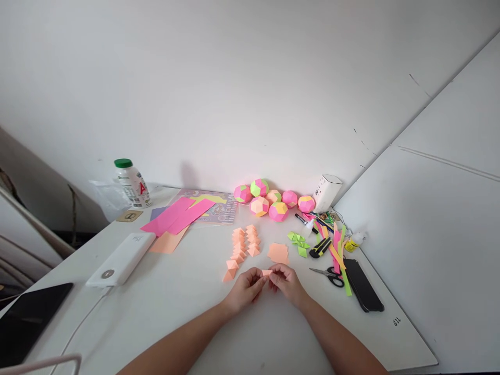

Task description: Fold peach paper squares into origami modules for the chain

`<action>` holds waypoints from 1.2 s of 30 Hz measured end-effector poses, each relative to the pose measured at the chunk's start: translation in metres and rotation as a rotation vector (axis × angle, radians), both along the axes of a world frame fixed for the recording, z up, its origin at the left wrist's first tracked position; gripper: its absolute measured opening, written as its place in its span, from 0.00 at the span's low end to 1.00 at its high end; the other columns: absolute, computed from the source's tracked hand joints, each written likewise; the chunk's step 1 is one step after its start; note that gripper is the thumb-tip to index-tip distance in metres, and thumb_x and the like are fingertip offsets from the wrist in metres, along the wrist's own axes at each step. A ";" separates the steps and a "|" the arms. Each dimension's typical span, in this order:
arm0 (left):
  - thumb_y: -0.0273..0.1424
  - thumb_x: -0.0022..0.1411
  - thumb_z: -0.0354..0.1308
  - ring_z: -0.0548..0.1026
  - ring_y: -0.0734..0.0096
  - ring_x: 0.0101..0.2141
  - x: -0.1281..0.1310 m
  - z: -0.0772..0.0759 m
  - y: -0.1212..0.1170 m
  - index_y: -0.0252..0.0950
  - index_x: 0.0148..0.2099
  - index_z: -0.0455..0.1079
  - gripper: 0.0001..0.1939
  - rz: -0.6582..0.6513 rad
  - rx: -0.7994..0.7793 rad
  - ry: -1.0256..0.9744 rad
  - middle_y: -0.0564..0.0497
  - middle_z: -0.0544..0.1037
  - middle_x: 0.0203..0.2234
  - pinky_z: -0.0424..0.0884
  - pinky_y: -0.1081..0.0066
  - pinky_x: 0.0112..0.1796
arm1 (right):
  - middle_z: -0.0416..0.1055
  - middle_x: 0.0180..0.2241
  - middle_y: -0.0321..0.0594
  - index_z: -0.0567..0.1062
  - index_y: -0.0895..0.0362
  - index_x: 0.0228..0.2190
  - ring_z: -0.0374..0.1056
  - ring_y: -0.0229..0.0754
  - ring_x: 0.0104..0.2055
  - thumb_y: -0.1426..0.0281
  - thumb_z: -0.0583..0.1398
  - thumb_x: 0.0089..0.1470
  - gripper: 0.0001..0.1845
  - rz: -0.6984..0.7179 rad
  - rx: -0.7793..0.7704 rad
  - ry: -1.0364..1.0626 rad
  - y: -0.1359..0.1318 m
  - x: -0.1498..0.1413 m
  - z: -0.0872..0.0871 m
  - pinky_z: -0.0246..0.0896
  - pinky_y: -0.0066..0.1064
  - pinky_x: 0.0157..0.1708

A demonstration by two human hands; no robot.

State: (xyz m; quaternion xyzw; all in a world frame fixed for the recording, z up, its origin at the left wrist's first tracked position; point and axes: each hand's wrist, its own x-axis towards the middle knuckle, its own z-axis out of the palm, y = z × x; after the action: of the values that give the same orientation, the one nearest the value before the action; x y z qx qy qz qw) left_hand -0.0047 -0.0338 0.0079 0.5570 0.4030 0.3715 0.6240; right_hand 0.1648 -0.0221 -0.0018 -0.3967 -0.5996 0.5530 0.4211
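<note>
Between my two hands is a small piece of peach paper [266, 272], pinched at its edges; its exact shape is partly covered by fingers. My left hand [248, 287] is closed on its left side, my right hand [287, 283] on its right. Just beyond the right hand lies a stack of peach paper squares [278, 252]. Rows of folded peach paper pieces [239, 245] stand beyond my left hand. Several folded green paper pieces [299, 242] lie farther right.
Colourful paper balls [259, 207] sit by the wall. Scissors [332, 276], a box cutter [320, 247], paper strips [338, 250], a glue bottle [353, 241] and a black phone [363, 285] are right. Left are pink sheets [175, 219], a white power bank [121, 260], a bottle [132, 183] and a tablet [35, 323].
</note>
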 end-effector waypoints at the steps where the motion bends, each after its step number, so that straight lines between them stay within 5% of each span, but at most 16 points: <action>1: 0.48 0.57 0.51 0.57 0.79 0.13 0.000 -0.001 -0.001 0.38 0.28 0.56 0.18 -0.002 0.015 0.015 0.61 0.62 0.12 0.52 0.77 0.16 | 0.66 0.22 0.33 0.69 0.59 0.30 0.64 0.35 0.22 0.59 0.59 0.52 0.14 0.002 0.000 -0.007 0.000 0.001 0.001 0.60 0.26 0.21; 8: 0.35 0.62 0.45 0.60 0.74 0.19 0.003 -0.003 -0.009 0.38 0.20 0.51 0.18 0.080 0.481 0.346 0.56 0.61 0.16 0.56 0.74 0.21 | 0.65 0.27 0.36 0.70 0.58 0.25 0.61 0.33 0.21 0.59 0.58 0.53 0.15 -0.062 0.107 -0.130 0.007 -0.001 0.008 0.58 0.25 0.18; 13: 0.27 0.54 0.51 0.67 0.71 0.25 0.003 -0.007 -0.013 0.36 0.19 0.57 0.13 -0.123 0.753 0.374 0.52 0.70 0.21 0.63 0.70 0.29 | 0.65 0.31 0.38 0.75 0.57 0.25 0.65 0.37 0.31 0.72 0.56 0.54 0.09 -0.105 0.316 -0.416 0.028 -0.016 0.015 0.62 0.28 0.31; 17: 0.26 0.53 0.54 0.69 0.59 0.45 0.003 -0.010 -0.014 0.37 0.33 0.69 0.04 -0.303 1.027 0.459 0.47 0.75 0.41 0.63 0.60 0.47 | 0.65 0.31 0.39 0.76 0.57 0.25 0.65 0.38 0.34 0.77 0.56 0.53 0.09 -0.093 0.395 -0.607 0.052 -0.031 0.019 0.62 0.30 0.35; 21: 0.28 0.55 0.55 0.64 0.56 0.53 0.002 -0.011 -0.015 0.37 0.44 0.69 0.13 -0.362 1.046 0.567 0.45 0.69 0.52 0.57 0.57 0.55 | 0.66 0.28 0.37 0.77 0.56 0.23 0.65 0.38 0.30 0.79 0.58 0.50 0.10 -0.063 0.391 -0.653 0.069 -0.036 0.017 0.62 0.30 0.33; 30: 0.30 0.56 0.54 0.64 0.57 0.54 0.000 -0.004 -0.015 0.38 0.46 0.69 0.14 -0.389 1.031 0.592 0.45 0.69 0.52 0.58 0.56 0.55 | 0.69 0.29 0.39 0.78 0.57 0.30 0.67 0.39 0.31 0.77 0.56 0.52 0.11 -0.132 0.419 -0.645 0.067 -0.028 0.011 0.64 0.30 0.32; 36: 0.30 0.56 0.54 0.63 0.57 0.54 -0.001 0.000 -0.015 0.38 0.47 0.67 0.15 -0.406 1.026 0.610 0.44 0.68 0.53 0.57 0.56 0.55 | 0.71 0.30 0.42 0.76 0.57 0.28 0.68 0.43 0.34 0.73 0.55 0.51 0.08 -0.176 0.476 -0.656 0.043 0.021 0.031 0.64 0.31 0.30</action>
State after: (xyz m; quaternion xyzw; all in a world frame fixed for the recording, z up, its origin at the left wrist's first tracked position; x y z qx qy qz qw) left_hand -0.0056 -0.0491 0.0082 0.9317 0.2196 0.2161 0.1923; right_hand 0.1857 0.0211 0.0293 -0.4930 -0.7770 0.2051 0.3333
